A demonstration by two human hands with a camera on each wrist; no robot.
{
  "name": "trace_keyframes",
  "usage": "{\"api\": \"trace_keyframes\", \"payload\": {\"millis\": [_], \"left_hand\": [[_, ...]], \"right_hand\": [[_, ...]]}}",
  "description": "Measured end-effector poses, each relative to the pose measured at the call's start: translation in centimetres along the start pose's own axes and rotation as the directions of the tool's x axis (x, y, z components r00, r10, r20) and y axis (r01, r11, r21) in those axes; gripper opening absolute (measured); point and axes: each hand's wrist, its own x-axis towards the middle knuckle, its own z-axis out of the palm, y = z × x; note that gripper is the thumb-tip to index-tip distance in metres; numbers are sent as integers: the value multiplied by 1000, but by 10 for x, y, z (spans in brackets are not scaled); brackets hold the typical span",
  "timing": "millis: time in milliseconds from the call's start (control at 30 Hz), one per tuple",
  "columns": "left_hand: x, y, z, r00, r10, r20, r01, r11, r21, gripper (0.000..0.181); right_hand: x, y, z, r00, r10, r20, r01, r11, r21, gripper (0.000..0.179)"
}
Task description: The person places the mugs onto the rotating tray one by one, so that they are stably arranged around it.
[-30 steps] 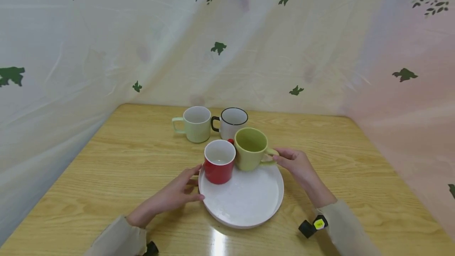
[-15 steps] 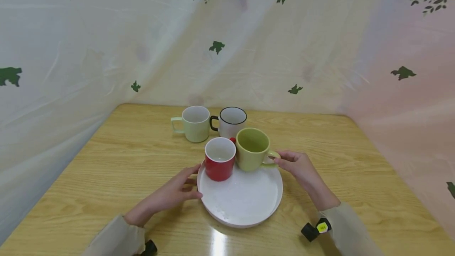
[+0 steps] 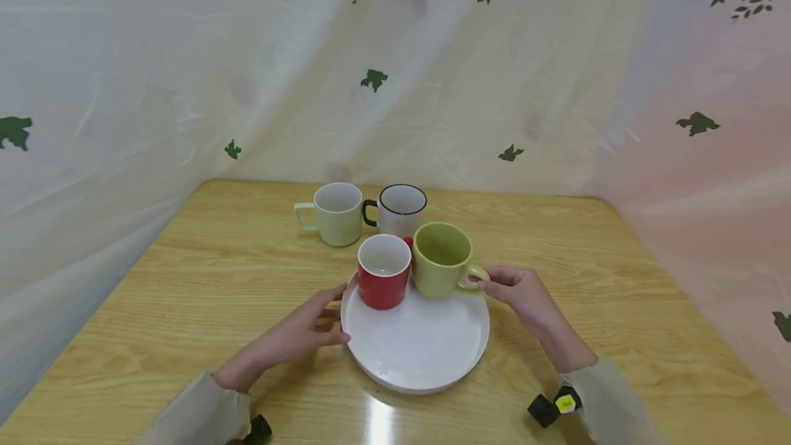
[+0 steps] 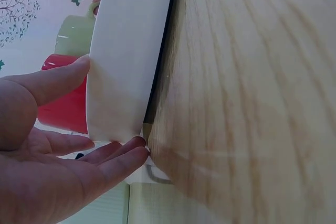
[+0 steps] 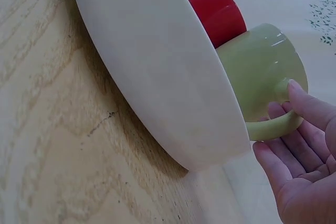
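Note:
In the head view, a round white tray point(image 3: 414, 349) stands on the wooden table. On its back half sit a red mug point(image 3: 383, 288) with a white inside and a yellow-green mug point(image 3: 440, 279), close side by side. My right hand point(image 3: 525, 297) pinches the yellow-green mug's handle between thumb and fingers, as the right wrist view of that handle point(image 5: 278, 127) confirms. My left hand point(image 3: 296, 332) touches the tray's left edge with thumb and fingers extended; in the left wrist view these fingers point(image 4: 110, 166) lie along the tray's wall. Most of the red mug's handle is hidden.
Behind the tray stand a pale green mug point(image 3: 338, 218) and a white mug with a black rim point(image 3: 402, 210), partly covered by the front mugs. A leaf-patterned cloth point(image 3: 408, 115) hangs at the table's back and sides. Bare wood point(image 3: 185, 280) shows left of the tray.
Relative to the tray, the yellow-green mug has shifted slightly right with my right hand, and the red mug has slid a little back and right. My left hand stays at the tray's edge.

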Motion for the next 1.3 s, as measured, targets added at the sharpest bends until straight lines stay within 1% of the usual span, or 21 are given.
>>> {"api": "trace_keyframes", "payload": {"millis": [200,267,333,500,567,800,867,933,1033,1100,1133,1200,1300], "left_hand": [[0,0,-1,1000,-13,8,13,1000,0,82],[1,1,-2,1000,-17,14,17,1000,-2,85],[1,1,-1,1000,-17,22,17,1000,-3,89],[2,0,-2,999,15,44,-16,1000,14,98],[2,0,-2,999,19,49,-20,1000,22,100],[6,0,-3,998,-46,50,45,999,18,101],[7,0,-4,997,-48,54,47,999,22,100],[7,0,-5,997,-50,55,49,999,24,100],[8,1,-6,997,-53,62,51,998,29,99],[8,2,-6,996,-58,64,56,998,29,99],[8,3,-6,996,-59,65,58,998,30,100],[8,3,-6,996,-63,67,62,998,29,100],[7,3,-7,995,-67,70,65,997,29,100]], "right_hand": [[-4,1,0,1000,-19,23,19,1000,8,27],[-5,1,0,999,-31,28,30,999,12,26],[-7,2,1,999,-39,28,38,999,7,30],[-10,2,2,998,-50,24,50,999,-11,42],[-11,2,2,999,-50,23,50,999,-11,43],[-16,-2,3,1000,3,4,-3,1000,-31,41],[-17,-3,2,1000,6,7,-5,999,-45,41],[-18,-3,0,1000,-10,13,11,997,-77,43],[-16,0,-6,997,-60,53,67,988,-139,47],[-14,3,-13,990,-94,106,110,981,-157,53],[-12,5,-16,983,-113,144,136,978,-157,56],[-9,8,-23,963,-143,227,181,972,-153,64],[-6,10,-31,923,-170,345,237,958,-162,76]]}}
